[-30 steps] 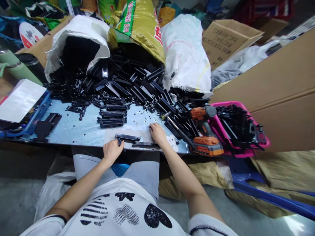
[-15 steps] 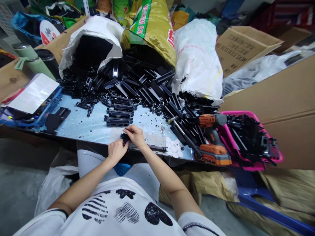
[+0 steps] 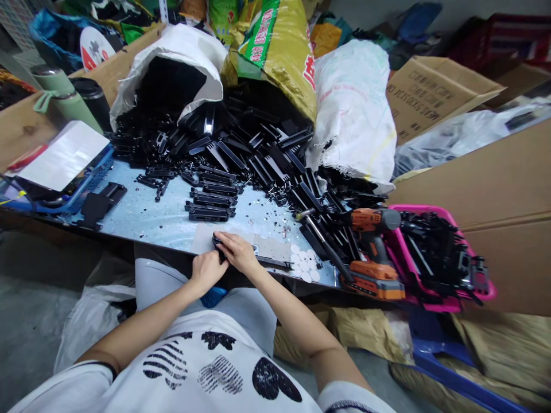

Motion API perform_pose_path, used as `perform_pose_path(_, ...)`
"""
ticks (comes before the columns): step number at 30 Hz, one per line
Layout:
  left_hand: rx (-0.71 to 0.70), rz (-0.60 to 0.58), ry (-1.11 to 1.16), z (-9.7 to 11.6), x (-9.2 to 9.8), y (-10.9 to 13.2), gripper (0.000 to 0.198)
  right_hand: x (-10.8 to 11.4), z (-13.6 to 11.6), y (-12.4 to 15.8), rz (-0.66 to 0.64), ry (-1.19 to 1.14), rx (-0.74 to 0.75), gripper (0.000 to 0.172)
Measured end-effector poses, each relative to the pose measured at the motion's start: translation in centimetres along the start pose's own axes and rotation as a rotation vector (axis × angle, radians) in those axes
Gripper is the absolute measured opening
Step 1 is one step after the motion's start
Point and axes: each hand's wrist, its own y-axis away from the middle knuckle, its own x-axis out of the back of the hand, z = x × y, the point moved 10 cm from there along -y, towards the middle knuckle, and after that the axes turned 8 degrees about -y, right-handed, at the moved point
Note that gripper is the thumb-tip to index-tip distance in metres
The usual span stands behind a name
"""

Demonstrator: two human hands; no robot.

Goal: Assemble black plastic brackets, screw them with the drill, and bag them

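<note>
At the table's front edge my left hand point(image 3: 208, 269) is closed round a small black plastic part point(image 3: 218, 242), mostly covered by my fingers. My right hand point(image 3: 239, 252) lies over the same part from the right, its fingers pressed together on top. Just right of the hands is a flat grey plate point(image 3: 274, 249) with a dark strip along its near side. Beyond them sits a row of several assembled black plastic pieces point(image 3: 210, 213). White round discs point(image 3: 305, 261) are laid out to the right of the plate.
Loose black parts point(image 3: 232, 152) spill from a white sack point(image 3: 202, 46), a yellow sack point(image 3: 279, 51) and another white sack point(image 3: 353, 103). On the right are a hammer point(image 3: 322, 238), an orange drill point(image 3: 372, 269) and a pink basket point(image 3: 447, 305). A blue basket point(image 3: 88, 182) stands left.
My right hand has come down flatter over the black part, from a raised pinch to fingers laid on top. My left hand has stayed on it. The view has shifted slightly.
</note>
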Motion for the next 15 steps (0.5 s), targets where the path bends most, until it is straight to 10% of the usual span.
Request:
perform_pose_path(10,-0.007,0.005,-0.014,0.8,-0.4,-0.2,0.038,-0.8,0.9,0.0,-0.052,0.069,-0.054,0.038)
perform_pose_path(15,-0.423,0.221,-0.019,4.0,2.4,-0.3,0.033,4.1,2.0,3.7,0.066,0.247,-0.028,0.048)
